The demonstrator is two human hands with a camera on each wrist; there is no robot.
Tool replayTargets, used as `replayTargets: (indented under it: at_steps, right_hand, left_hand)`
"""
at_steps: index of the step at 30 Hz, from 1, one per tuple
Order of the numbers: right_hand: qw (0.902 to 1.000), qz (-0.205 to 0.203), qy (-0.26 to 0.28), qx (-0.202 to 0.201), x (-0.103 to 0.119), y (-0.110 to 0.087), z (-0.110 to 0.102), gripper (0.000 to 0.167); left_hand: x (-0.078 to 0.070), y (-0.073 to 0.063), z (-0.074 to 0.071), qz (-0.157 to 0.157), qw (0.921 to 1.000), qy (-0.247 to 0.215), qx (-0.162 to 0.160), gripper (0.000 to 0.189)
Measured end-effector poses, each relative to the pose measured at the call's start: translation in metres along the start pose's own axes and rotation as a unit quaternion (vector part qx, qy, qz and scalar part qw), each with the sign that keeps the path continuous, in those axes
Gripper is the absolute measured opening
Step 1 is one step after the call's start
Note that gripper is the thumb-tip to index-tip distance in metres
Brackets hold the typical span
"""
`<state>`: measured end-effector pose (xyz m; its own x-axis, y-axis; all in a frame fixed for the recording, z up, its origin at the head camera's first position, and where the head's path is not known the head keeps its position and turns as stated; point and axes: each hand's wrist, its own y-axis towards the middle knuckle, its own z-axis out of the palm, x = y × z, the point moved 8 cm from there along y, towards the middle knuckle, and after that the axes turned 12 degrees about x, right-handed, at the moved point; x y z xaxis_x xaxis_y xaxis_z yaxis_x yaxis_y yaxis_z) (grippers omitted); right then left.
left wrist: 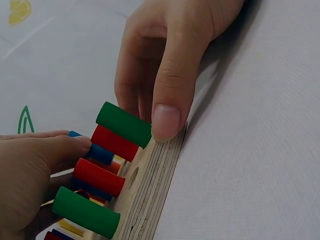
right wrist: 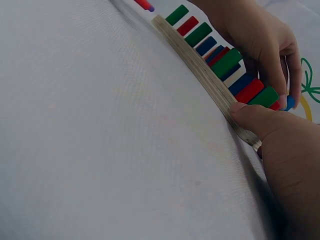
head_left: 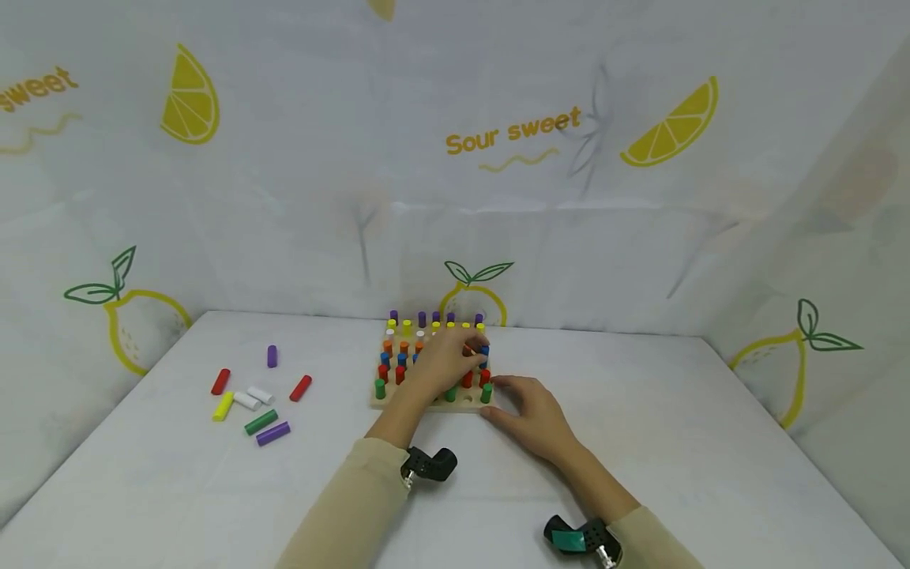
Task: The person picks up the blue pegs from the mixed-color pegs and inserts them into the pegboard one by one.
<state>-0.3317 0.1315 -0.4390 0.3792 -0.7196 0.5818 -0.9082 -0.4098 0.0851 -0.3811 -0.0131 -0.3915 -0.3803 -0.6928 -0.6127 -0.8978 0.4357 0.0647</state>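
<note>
A wooden pegboard [head_left: 465, 405] holds rows of coloured pegs: purple at the back, then yellow, white, orange, blue, red and green at the front. Over its right half reaches my left hand [head_left: 446, 362], fingertips pinching a blue peg [right wrist: 290, 103] in the rightmost column. My right hand [head_left: 533, 415] grips the near right corner of the board. Its thumb [left wrist: 166, 122] lies against the front edge beside a green peg [left wrist: 123, 124], while the fingers are along the right side. An unfilled hole [left wrist: 134, 177] shows in the front row. The left palm hides part of the middle rows.
Left of the board lie several loose pegs, among them a purple peg [head_left: 272, 356], a red peg [head_left: 301, 388], a yellow peg [head_left: 223, 407] and a green peg [head_left: 261, 422]. A lemon-printed white curtain [head_left: 320, 253] hangs behind the white table [head_left: 626, 395].
</note>
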Motion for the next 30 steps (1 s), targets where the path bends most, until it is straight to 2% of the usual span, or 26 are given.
replayTargets:
  at_steps: [4, 13, 21, 30]
  right_hand:
    - [1.0000, -0.001, 0.001, 0.000, -0.0001, 0.0001, -0.0002, 0.051]
    - [1.0000, 0.000, 0.004, 0.000, -0.0009, 0.0002, 0.0005, 0.051]
    - [1.0000, -0.007, 0.005, -0.005, 0.0001, -0.0002, 0.0007, 0.051]
    - [1.0000, -0.005, 0.003, -0.004, 0.0007, -0.0003, 0.0005, 0.051]
  left_hand:
    - [0.0015, 0.0008, 0.0027, -0.003, 1.0000, 0.008, 0.004, 0.021]
    - [0.0034, -0.0002, 0.0031, -0.009, 0.9999, 0.004, -0.009, 0.021]
    - [0.0079, -0.0008, 0.0027, -0.024, 0.9990, 0.005, -0.038, 0.018]
    - [0.0065, -0.0004, 0.0021, -0.021, 0.9982, 0.015, -0.054, 0.017]
